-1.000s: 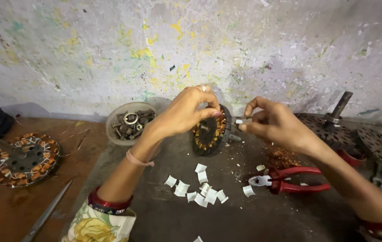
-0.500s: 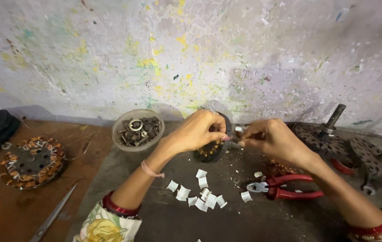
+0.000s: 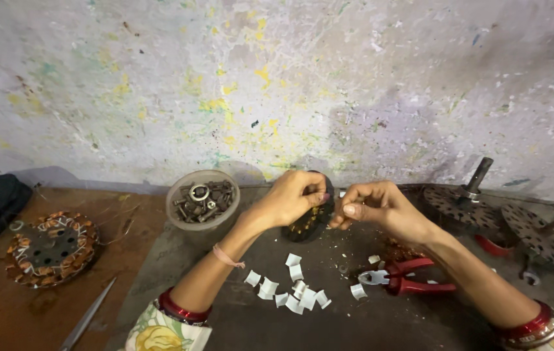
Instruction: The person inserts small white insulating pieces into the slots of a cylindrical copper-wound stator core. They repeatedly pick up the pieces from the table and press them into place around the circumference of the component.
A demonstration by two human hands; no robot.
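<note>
Both hands have come lower and closer together since the earlier frames, meeting at the round copper-wound stator point(image 3: 309, 221), which stands on edge on the dark grey work surface point(image 3: 368, 318). Left hand point(image 3: 293, 198) is curled over the stator's upper rim, fingers closed on it. Right hand point(image 3: 371, 205) is pinched narrow just beside that grip, thumb against fingertips (what it pinches is too small to tell). Below the grip lies a loose scatter of small white curled paper slips point(image 3: 290, 289), thin and creased. Right of those rest red-handled pliers point(image 3: 403, 279) with metal jaws. Left of the grip sits a shallow round bowl point(image 3: 201, 198) of dull metal nuts and bearings. Farther left, a second stator point(image 3: 50, 247) lies flat on rust-brown wood.
</note>
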